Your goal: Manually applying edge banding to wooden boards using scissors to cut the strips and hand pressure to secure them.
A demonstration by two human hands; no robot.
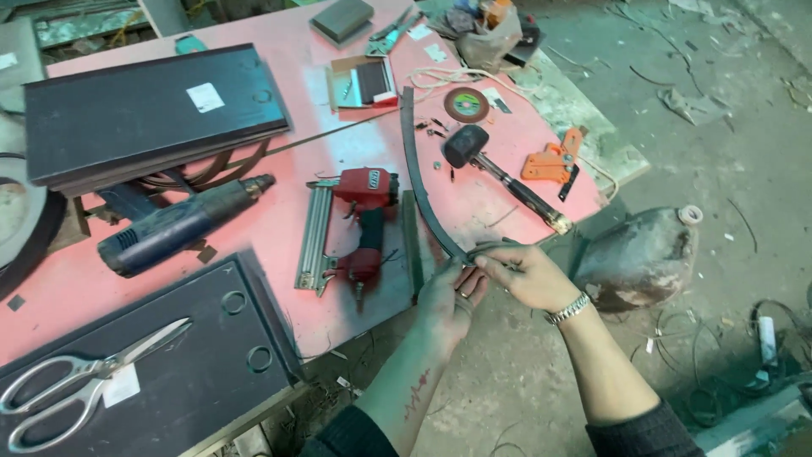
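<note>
Your left hand (pixel 450 292) and right hand (pixel 526 275) meet just off the near edge of the pink tabletop (pixel 279 76), and both grip the near end of a long dark curved strip (pixel 412 173). The left fingers (pixel 470 285) are curled and pinch the strip where it bends, while the right fingers (pixel 497 259) close over the short length past the bend, thumb on top; that pairing looks meant to let one hand steady the strip while the other works the tip. The rest of the strip arcs away across the tabletop towards the far side, its weight resting on the surface, so you only carry the end. Just left of the strip lies a red pneumatic nail gun (pixel 351 228), on its side and within easy reach. Further left a blue heat gun (pixel 182 224) lies with its nozzle pointing right, clear of the stacked dark panels (pixel 148 114). A rubber mallet (pixel 499 173) rests to the right of the strip, its handle running towards the table's corner, beside an orange clamp (pixel 550 161) and a grinding disc (pixel 466 105). Large scissors (pixel 80 381) sit on the near dark panel (pixel 194 372), well apart from your hands. On the floor to the right lies a rusty metal tank (pixel 634 254).
</note>
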